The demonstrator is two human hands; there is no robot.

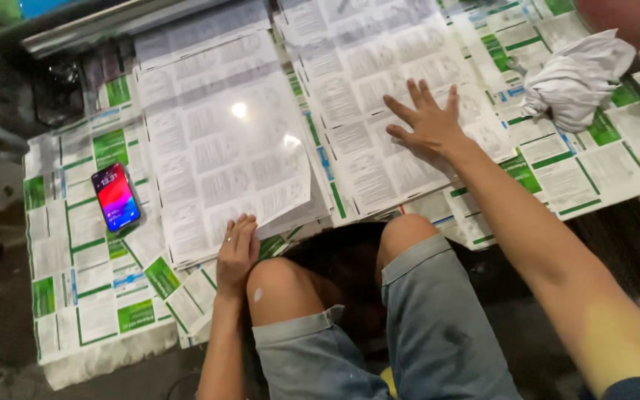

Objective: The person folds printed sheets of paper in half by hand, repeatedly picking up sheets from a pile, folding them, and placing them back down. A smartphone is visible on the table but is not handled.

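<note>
Stacks of printed sheets cover the work surface, and I see both hands engaged on them. The left hand (pixel 236 252) has its fingers curled at the lower corner of the left stack of grey printed sheets (pixel 224 155), pinching up the edge of the upper leaves; the thumb is hidden, so I cannot confirm how firm that pinch is. The right hand (pixel 427 126) lies flat with fingers spread on the right stack of grey printed sheets (pixel 379 96), pressing down and gripping nothing.

Green-and-white printed sheets (pixel 90 281) lie beneath both stacks. A smartphone (pixel 116 196) with a lit screen rests just beside the left stack. A crumpled white cloth (pixel 575 78) sits well apart at the far right.

Risk, in my judgement: the glossy leaves may fan out or slide if the corner is lifted unevenly, and a shifting stack could nudge the smartphone towards the edge. The near corners overhang by the knees and could crease.
</note>
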